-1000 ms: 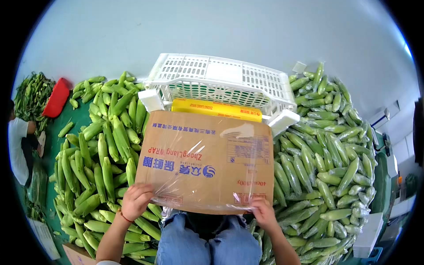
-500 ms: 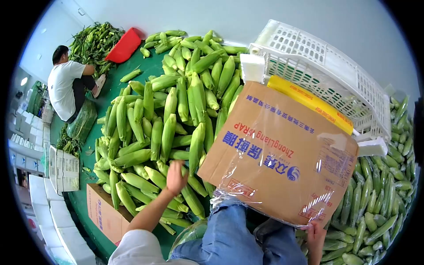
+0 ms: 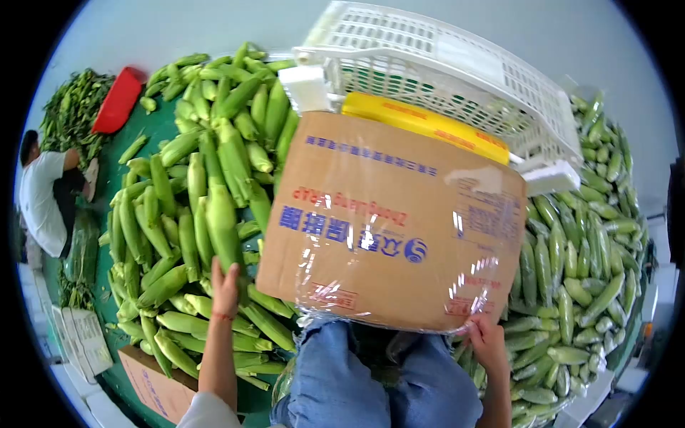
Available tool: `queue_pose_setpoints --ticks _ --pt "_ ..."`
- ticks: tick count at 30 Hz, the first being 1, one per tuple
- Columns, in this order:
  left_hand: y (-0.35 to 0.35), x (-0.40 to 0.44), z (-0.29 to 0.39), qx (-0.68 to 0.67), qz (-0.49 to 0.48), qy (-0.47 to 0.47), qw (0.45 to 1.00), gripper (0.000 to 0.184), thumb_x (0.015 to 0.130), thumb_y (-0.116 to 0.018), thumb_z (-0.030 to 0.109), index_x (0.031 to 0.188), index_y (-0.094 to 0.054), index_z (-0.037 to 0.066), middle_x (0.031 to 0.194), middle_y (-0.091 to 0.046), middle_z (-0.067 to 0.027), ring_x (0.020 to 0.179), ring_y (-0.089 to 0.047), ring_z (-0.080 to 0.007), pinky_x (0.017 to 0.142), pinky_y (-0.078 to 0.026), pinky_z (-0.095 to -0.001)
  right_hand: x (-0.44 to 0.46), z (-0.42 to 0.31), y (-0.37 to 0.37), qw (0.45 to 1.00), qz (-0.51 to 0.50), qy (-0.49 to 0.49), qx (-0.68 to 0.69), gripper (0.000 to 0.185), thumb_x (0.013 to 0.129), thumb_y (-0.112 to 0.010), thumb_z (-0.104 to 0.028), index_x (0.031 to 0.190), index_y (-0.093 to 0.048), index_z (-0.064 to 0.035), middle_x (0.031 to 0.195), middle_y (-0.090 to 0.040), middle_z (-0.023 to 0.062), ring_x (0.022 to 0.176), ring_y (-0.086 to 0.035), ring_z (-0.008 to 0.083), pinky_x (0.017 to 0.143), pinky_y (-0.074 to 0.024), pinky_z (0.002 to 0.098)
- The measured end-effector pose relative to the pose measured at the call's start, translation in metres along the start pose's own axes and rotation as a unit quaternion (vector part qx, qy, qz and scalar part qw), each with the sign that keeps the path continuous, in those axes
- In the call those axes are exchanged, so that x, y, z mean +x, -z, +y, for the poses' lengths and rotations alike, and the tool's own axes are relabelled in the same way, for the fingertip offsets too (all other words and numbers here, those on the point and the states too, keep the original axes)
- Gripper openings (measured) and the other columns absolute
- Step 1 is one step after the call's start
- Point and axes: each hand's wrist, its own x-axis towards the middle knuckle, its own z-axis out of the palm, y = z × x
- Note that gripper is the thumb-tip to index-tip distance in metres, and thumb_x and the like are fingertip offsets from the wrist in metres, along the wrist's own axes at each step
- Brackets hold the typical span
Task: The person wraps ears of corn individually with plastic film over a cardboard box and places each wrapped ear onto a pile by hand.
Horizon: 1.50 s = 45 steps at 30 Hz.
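Note:
My left hand [image 3: 225, 289] is closed round the lower end of a green corn ear [image 3: 223, 225], over the pile of unwrapped corn [image 3: 164, 217]. At the near right corner of a cardboard box [image 3: 399, 221], my right hand [image 3: 486, 341] pinches the edge of the clear film that lies over the box top. Behind the box's far edge is a yellow film roll [image 3: 428, 127], between two white foam blocks. The box stands just beyond my knees.
Behind the roll leans a white crate [image 3: 457, 60]. Film-wrapped corn [image 3: 571, 264] is heaped at the right. At the left are a red basin [image 3: 118, 101], a seated person [image 3: 48, 192], another crate [image 3: 82, 342] and an open carton [image 3: 157, 385].
My left hand has left the film at the box's near left corner, moved to the corn pile and taken hold of an ear. My right hand stays at the film's right corner.

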Motion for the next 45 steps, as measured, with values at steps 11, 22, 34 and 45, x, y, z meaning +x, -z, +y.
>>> queue_pose_setpoints --ticks 11,22,34,45 --pt "-0.191 -0.092 0.159 0.434 -0.286 -0.648 0.557 0.054 0.08 -0.066 0.027 0.133 -0.054 0.035 0.099 -0.06 -0.0072 0.081 -0.064 -0.0228 0.063 -0.055 -0.0332 -0.026 -0.036 -0.004 0.993 0.053 0.042 -0.093 0.015 0.097 -0.051 -0.017 0.099 -0.059 -0.0034 0.077 -0.069 0.0132 0.069 -0.068 0.0252 0.069 -0.0527 0.0333" --pt "-0.168 -0.094 0.133 0.311 -0.238 -0.644 0.657 0.051 0.076 -0.073 0.029 0.123 -0.058 0.016 0.123 -0.056 -0.0124 0.108 -0.06 -0.0311 0.084 -0.05 -0.0444 0.093 -0.084 -0.033 0.884 0.206 0.351 -0.231 0.035 0.086 -0.065 -0.035 0.104 -0.061 -0.0058 0.102 -0.061 0.0097 0.094 -0.058 0.0301 0.078 -0.0492 0.042" --pt "-0.248 0.02 0.193 0.399 -0.47 -0.427 0.661 0.011 0.084 -0.063 0.017 0.087 -0.068 0.007 0.076 -0.066 -0.0143 0.07 -0.063 -0.0325 0.066 -0.05 -0.0425 0.123 -0.086 -0.038 0.848 0.255 0.395 -0.246 0.027 0.081 -0.067 -0.037 0.082 -0.063 -0.0103 0.077 -0.053 0.0042 0.067 -0.059 0.0239 0.055 -0.0502 0.0367" --pt "-0.198 -0.106 0.145 0.439 -0.335 -0.505 0.663 0.056 0.09 -0.057 0.04 0.128 -0.05 -0.001 0.138 -0.043 -0.0277 0.125 -0.045 -0.0434 0.102 -0.041 -0.0478 0.082 -0.12 -0.021 0.929 -0.012 0.191 -0.316 0.05 0.092 -0.051 -0.054 0.104 -0.052 -0.0056 0.092 -0.064 0.0186 0.075 -0.066 0.035 0.054 -0.0533 0.044"
